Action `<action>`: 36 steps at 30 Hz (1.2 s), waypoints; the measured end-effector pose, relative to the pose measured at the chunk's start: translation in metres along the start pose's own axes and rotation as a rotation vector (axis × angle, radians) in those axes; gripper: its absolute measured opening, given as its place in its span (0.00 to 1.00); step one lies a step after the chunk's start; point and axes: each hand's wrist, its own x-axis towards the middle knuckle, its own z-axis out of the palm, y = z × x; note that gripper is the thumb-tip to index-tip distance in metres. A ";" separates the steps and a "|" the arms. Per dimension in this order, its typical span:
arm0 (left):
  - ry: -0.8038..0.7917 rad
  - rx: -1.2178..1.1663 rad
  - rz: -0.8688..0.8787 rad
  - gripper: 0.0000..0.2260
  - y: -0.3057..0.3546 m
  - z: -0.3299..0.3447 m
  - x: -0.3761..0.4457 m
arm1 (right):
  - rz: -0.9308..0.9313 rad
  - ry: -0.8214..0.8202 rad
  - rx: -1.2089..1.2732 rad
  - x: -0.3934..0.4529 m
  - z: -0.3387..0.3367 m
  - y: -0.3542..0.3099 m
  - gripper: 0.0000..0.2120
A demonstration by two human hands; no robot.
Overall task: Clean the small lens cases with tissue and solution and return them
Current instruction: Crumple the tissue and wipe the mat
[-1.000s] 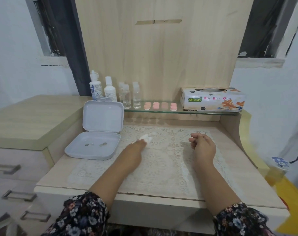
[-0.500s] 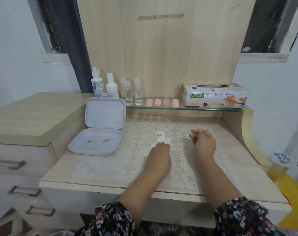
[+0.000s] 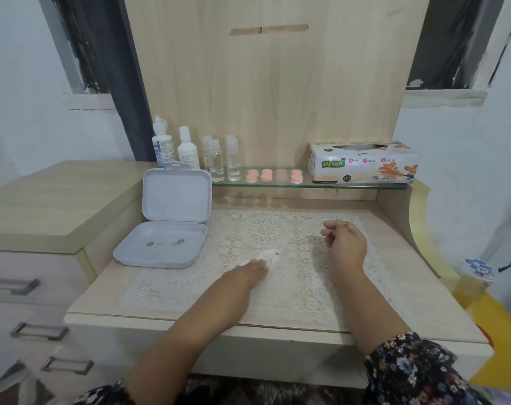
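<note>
Several small pink lens cases point(image 3: 273, 175) stand in a row on the glass shelf point(image 3: 350, 186) at the back. My left hand point(image 3: 252, 273) rests on the lace mat point(image 3: 277, 287) and grips a crumpled white tissue point(image 3: 270, 255), blurred by motion. My right hand point(image 3: 344, 244) hovers over the mat to the right, fingers loosely curled; nothing shows in it. An open white box point(image 3: 160, 247) sits at the left with a few tiny items inside. Two white solution bottles point(image 3: 187, 150) stand behind it.
Clear small bottles point(image 3: 225, 160) stand next to the solution bottles. A tissue box point(image 3: 362, 162) sits on the right of the shelf. A drawer cabinet point(image 3: 38, 217) rises at the left. The desk's front edge point(image 3: 248, 325) is near my forearms.
My left hand, holding the tissue, swept from the mat's far left toward the middle, then drew back toward me and slightly left. The right hand stayed roughly in place.
</note>
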 end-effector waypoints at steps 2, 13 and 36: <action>0.036 0.025 -0.077 0.22 -0.015 -0.006 0.002 | 0.001 0.002 -0.009 0.000 -0.001 0.000 0.16; 0.222 0.013 -0.173 0.26 -0.002 0.015 0.018 | 0.000 0.003 -0.021 0.000 0.001 0.000 0.16; 0.063 -0.039 -0.125 0.24 0.012 0.010 0.099 | -0.019 -0.003 -0.030 -0.004 -0.002 -0.001 0.15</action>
